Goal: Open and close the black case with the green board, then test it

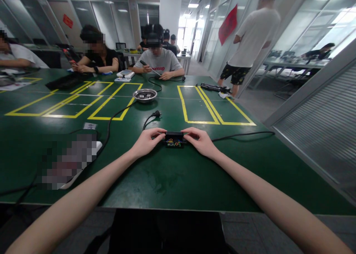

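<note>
In front of me, just over the green table (155,187), is a small black box with an exposed circuit board (174,143); yellow-ringed parts and bits of wire show on its near side. It looks like an opened power adapter. My left hand (148,140) pinches its left end between thumb and fingers. At the right end, the thumb and fingertips of my right hand (199,142) grip it the same way. A black cord (241,135) runs right from behind my right hand. Beyond my left hand lies a black power plug (157,114) on its cord.
A metal bowl (136,97) holding small metal parts stands farther back. To the left is a white-edged, blurred-out object (75,178) beside a long black cable (109,124). Yellow tape (182,105) marks rectangles on the table. Across it, a co-worker (158,61) holds a tool.
</note>
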Available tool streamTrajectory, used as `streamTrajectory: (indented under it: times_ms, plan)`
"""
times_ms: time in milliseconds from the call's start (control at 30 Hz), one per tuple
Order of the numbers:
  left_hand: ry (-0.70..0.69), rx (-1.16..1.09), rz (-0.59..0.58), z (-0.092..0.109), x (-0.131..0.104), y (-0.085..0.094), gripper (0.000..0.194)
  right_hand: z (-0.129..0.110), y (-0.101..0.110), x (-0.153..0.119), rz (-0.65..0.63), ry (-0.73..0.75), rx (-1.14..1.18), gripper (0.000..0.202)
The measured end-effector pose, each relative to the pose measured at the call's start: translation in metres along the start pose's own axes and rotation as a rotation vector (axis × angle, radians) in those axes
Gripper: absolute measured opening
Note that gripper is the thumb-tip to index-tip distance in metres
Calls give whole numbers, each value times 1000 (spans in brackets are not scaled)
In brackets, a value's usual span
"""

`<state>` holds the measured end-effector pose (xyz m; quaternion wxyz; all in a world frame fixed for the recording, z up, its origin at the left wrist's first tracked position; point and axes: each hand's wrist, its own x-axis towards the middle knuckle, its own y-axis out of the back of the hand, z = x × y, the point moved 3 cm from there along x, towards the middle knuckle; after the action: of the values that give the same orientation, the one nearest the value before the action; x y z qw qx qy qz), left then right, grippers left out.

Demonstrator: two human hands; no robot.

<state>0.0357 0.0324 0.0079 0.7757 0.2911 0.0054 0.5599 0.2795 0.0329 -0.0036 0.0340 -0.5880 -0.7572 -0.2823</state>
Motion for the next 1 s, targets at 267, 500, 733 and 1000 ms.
streamTrajectory:
  times_ms: [267,500,733,1000]
  plan:
    - [-11,8,-12,1,-1,-1,31,-1,1,-1,-14,-36,-15,26]
    - [-13,15,-16,2,0,0,33,-4,1,0,-21,-33,-15,24]
    - [-39,65,-19,6,0,2,32,-7,1,0,-21,6,-27,22]
    - [-77,77,-44,8,-1,2,26,-9,1,0,-42,28,-20,25]
